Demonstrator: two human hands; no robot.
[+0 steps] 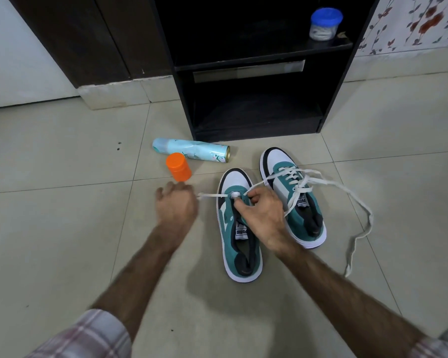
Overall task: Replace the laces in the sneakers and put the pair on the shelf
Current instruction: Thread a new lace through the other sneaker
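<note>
Threading the first eyelets of the left-hand sneaker [239,228], I watch both hands work one white lace [212,195] at frame centre. My left hand [177,202] has its fingers curled around the lace end and draws it out sideways; my right hand [263,210] pinches the other run just above the toe-end eyelets.

The second sneaker [292,195] stands just beside it, right of centre, already laced but untied, with its long loose lace [357,223] trailing over the tiled floor [62,241] toward the lower right.

Risks, as I judge them: pulling harder on the left could leave the two ends uneven or drag the shoe sideways. My right forearm crosses the other shoe's lace run and could snag it. The orange cap [178,166] and the spray can [192,149] lie near my left knuckles, easy to knock.

The black shelf unit [256,65] waits at upper centre, a blue-lidded jar [325,24] already on it.
</note>
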